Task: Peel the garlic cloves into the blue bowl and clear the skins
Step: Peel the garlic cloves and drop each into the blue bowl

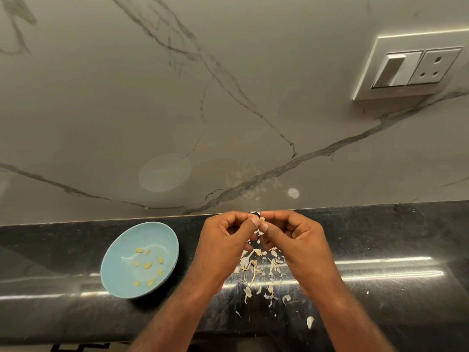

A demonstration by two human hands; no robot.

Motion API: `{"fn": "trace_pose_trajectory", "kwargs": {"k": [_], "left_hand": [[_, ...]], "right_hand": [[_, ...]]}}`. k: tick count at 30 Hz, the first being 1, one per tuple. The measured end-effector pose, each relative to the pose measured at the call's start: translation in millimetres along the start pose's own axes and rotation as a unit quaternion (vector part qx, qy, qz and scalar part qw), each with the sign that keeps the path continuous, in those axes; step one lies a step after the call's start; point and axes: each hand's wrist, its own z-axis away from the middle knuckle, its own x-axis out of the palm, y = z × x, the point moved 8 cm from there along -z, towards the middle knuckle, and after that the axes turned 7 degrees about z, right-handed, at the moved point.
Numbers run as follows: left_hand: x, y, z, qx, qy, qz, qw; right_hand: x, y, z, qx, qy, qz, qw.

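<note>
Both forearms [177, 313] come up from the bottom edge and the hands meet near the back of the desk [380, 237] — glossy black stone. Left hand [225, 235] and right hand [294, 235] have their fingers curled, thumbs and forefingers pinching one small pale garlic clove [262, 219] between them, so the grip is tight on it from both sides. Right below, thin white papery skins [256, 268] lie scattered on the desk. Off to the left sits the round light-blue bowl [119, 255] with a handful of peeled yellowish cloves [147, 265] inside. Behind — grey veined marble wall [228, 97], white switch-and-socket plate [411, 69] upper right.
</note>
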Motion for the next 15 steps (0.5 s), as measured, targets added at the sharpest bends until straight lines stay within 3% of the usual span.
{"fn": "trace_pose_trajectory", "kwargs": {"k": [7, 15], "left_hand": [[1.2, 0.0, -2.9, -0.021, -0.021, -0.007, 1.0], [2.3, 4.8, -3.8, 0.006, -0.034, -0.042, 0.999]], "right_hand": [[-3.8, -0.5, 0.3, -0.023, 0.012, 0.081, 0.996], [-3.7, -0.2, -0.6, -0.012, 0.002, 0.09, 0.996]]}}
